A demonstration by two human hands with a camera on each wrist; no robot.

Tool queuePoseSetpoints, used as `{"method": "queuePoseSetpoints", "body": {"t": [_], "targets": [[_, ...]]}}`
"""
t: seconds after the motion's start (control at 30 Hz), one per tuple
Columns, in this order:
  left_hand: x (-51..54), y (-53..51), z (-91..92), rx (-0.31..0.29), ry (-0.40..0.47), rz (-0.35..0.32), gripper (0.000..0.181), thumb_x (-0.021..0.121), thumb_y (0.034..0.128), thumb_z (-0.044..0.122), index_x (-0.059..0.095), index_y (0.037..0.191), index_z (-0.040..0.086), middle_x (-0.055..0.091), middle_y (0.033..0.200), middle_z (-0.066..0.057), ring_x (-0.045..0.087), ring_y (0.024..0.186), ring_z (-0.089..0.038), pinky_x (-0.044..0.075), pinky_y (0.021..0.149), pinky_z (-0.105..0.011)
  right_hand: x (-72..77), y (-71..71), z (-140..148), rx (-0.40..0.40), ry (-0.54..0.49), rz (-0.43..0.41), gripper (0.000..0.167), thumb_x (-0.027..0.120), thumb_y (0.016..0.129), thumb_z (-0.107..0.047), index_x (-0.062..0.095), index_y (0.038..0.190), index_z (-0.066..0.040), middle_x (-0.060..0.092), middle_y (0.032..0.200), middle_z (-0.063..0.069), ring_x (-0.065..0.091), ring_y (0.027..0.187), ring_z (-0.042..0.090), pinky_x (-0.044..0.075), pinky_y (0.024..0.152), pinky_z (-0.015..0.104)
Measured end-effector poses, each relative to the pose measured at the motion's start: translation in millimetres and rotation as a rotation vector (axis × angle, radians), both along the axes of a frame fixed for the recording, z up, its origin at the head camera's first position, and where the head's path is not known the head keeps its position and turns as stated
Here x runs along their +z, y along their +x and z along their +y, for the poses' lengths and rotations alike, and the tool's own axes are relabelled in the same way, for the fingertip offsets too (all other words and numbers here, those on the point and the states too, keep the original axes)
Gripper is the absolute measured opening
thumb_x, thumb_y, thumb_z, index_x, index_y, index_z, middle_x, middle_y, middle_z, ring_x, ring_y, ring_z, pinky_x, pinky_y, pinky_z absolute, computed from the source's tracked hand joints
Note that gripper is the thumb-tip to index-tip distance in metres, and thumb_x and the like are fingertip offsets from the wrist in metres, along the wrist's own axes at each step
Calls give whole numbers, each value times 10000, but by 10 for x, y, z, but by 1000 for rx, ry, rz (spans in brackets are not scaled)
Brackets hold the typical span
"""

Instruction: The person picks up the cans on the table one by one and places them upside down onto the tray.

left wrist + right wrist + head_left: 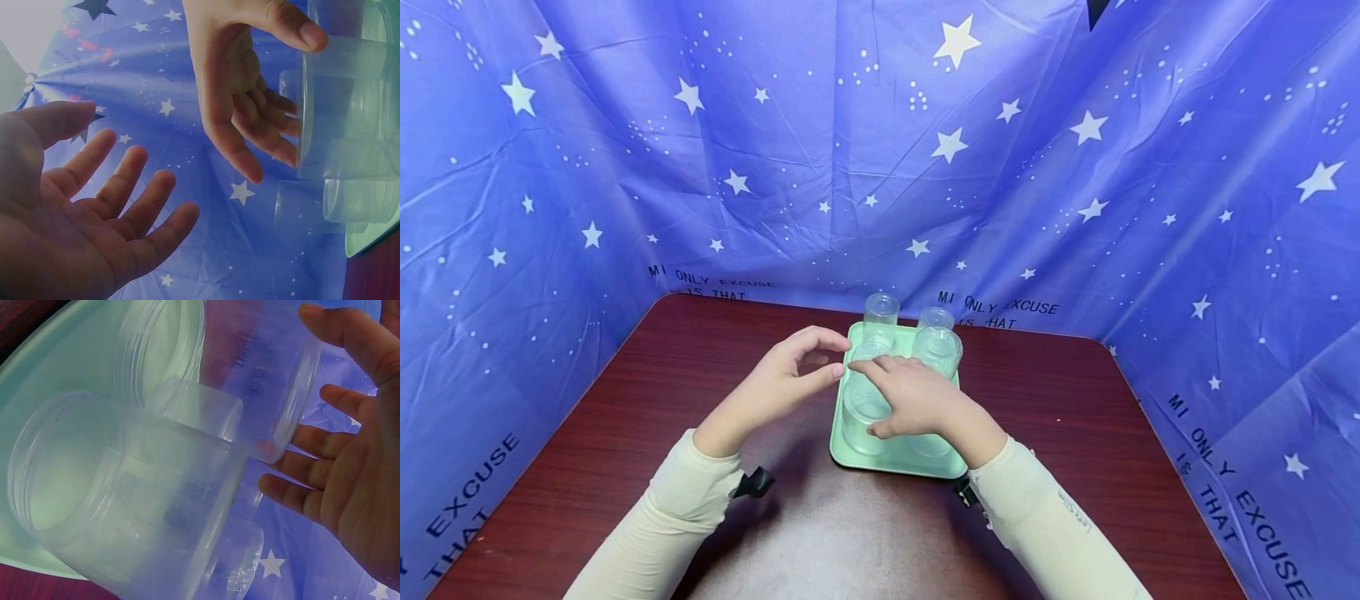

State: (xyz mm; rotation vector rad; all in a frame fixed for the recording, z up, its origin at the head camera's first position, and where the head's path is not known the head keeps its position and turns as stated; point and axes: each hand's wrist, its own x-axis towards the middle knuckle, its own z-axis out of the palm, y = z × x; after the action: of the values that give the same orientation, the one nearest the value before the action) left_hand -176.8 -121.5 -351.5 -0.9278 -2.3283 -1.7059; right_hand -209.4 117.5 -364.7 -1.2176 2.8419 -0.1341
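Note:
Several clear plastic jars stand mouth-down on a pale green tray (pixel 895 465); a wide one, the front left jar (pixel 863 429), is nearest me. My right hand (pixel 917 396) hovers over the front jars and partly hides them. Its fingers are spread and loosely bent, and in the right wrist view the fingertips lie close to the base of a jar (pixel 294 406); whether they touch it I cannot tell. Left of the tray is my left hand (pixel 778 379), raised with relaxed fingers and holding nothing. In the left wrist view its palm (pixel 75 244) faces up.
Narrower jars, one at back left (pixel 881 310) and one at back right (pixel 936 317), stand at the tray's far end. The tray lies on a dark red-brown wooden table (pixel 1037 400). A blue star-printed curtain (pixel 850 167) hangs around the table's back and sides.

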Motion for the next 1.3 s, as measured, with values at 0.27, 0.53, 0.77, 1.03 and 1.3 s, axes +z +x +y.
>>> {"method": "queuePoseSetpoints", "body": {"t": [0.27,0.53,0.77,1.03,1.3], "targets": [[-21,3,1,-13,0,18,285,708,951,51,658,1231,42,646,1257,-122,583,1212,-225,519,1015,-385,-29,-3,2,3,-12,2,930,812,759,-484,403,1553,-223,568,1430,62,555,1307,251,459,1075,481],[-24,-1,-1,-16,-3,7,281,709,951,51,660,1228,58,643,1260,-83,576,1216,-192,509,1032,-403,-36,2,-4,7,-19,-4,919,812,766,-487,404,1550,-234,574,1417,67,561,1296,257,463,1075,480],[-38,-7,-8,-14,-13,2,276,710,952,55,663,1222,78,641,1254,-46,576,1216,-175,504,1039,-442,-43,14,-6,5,-27,-6,915,812,768,-480,406,1548,-227,572,1418,71,558,1301,263,457,1080,484],[-36,-8,2,-19,-15,2,270,700,956,53,662,1222,77,641,1245,-53,582,1214,-209,505,1042,-437,-56,19,3,7,-30,-6,911,809,775,-480,406,1550,-220,563,1435,63,542,1326,249,452,1085,483],[-49,-8,8,-20,-22,10,276,695,959,51,654,1232,46,640,1254,-97,585,1223,-285,507,1041,-377,-66,20,8,15,-32,-1,911,806,779,-492,406,1551,-221,564,1434,55,539,1328,240,456,1079,478]]}}
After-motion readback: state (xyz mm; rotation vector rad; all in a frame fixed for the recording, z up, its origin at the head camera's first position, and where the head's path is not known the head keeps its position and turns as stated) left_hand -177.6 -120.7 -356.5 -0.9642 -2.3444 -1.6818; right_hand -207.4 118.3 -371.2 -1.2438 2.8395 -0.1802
